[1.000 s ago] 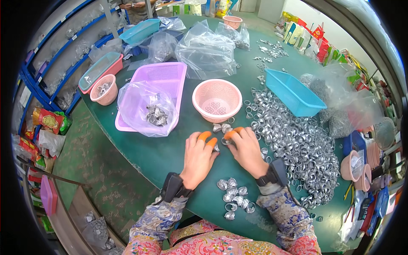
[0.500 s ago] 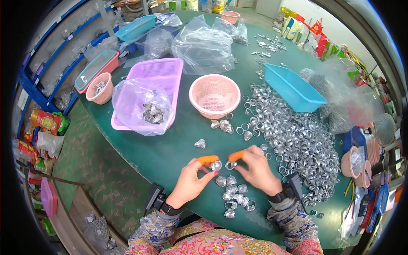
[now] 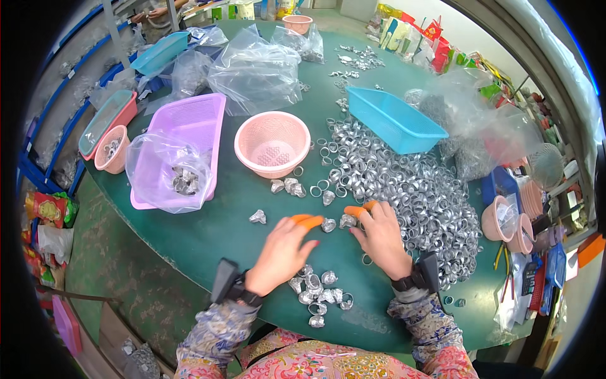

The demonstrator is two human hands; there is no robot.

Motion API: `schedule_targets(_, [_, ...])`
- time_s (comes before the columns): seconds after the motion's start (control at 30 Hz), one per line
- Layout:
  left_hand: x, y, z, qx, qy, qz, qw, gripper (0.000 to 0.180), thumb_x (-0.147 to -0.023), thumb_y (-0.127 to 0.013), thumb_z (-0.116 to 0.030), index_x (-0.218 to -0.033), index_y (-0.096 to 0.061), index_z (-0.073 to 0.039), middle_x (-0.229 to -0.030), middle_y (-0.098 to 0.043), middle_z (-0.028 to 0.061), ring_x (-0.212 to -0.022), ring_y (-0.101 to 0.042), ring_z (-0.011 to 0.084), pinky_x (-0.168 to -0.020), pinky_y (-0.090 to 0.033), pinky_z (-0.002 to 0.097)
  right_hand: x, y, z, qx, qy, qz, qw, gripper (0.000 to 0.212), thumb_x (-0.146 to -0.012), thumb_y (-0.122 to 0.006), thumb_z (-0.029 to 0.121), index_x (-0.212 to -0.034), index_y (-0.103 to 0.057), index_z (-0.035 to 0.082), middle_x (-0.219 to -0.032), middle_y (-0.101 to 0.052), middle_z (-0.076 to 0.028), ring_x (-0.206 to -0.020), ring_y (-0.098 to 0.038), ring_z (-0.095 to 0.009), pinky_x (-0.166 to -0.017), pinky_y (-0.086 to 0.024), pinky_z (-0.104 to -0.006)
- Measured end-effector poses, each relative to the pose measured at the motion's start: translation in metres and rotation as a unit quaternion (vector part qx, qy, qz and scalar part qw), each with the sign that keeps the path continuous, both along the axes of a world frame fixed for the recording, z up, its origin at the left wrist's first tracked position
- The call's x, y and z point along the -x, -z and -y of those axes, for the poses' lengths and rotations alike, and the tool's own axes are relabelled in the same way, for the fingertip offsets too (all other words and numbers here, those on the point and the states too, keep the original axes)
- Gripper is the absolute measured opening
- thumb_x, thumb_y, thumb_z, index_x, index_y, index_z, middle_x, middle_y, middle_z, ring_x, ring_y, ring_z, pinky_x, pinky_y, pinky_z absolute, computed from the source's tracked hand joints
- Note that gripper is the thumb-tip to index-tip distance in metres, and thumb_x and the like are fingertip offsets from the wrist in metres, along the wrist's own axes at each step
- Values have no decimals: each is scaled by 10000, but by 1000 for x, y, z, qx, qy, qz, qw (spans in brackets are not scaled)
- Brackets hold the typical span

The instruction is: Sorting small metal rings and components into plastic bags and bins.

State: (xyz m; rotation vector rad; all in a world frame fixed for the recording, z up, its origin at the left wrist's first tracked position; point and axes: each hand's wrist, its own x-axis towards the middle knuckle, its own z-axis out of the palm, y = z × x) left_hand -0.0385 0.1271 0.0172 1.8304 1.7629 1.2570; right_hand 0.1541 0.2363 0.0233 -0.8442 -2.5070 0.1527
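Fingers [image 3: 308, 222] of my left hand [image 3: 278, 254] stand parted and empty just beside one silver ring [image 3: 328, 225] on the green table [image 3: 214, 246], while my right hand [image 3: 383, 242] has thumb and forefinger slightly apart at a second ring [image 3: 346, 221], whether gripped I cannot tell.

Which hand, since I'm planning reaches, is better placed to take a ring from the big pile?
Probably the right hand: it is beside the big ring pile, with the left hand farther away.
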Motion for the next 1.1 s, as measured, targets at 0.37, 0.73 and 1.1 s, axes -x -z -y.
schedule_targets(0.37, [11, 3, 1, 76, 39, 50, 995, 192, -833, -625, -33, -1014, -688, -54, -945, -663, 137, -847, -638, 321, -758, -505, 380, -10, -3, 22, 166, -63, -46, 983, 238, -713, -758, 86, -944, -736, 141, -842, -614, -51, -852, -550, -256, -717, -466, -360])
schedule_targets(0.73, [15, 13, -55, -72, -26, -108, 991, 273, -789, -674, -60, -1062, -661, -69, -923, -609, 116, -878, -561, 299, -769, -468, 404, 7, 11, -15, -47, 84, 48, 994, 374, -674, -803, 311, -936, -666, 81, -895, -537, -86, -904, -494, -285, -778, -383, -397])
schedule_targets(1.1, [13, 5, -36, 31, 28, -17, 999, 154, -789, -696, -92, -938, -692, -53, -818, -609, 112, -777, -596, 304, -720, -487, 398, -4, -7, 9, 184, -67, -8, 980, 329, -720, -782, 220, -1012, -692, 96, -893, -614, -73, -877, -524, -269, -799, -434, -363])
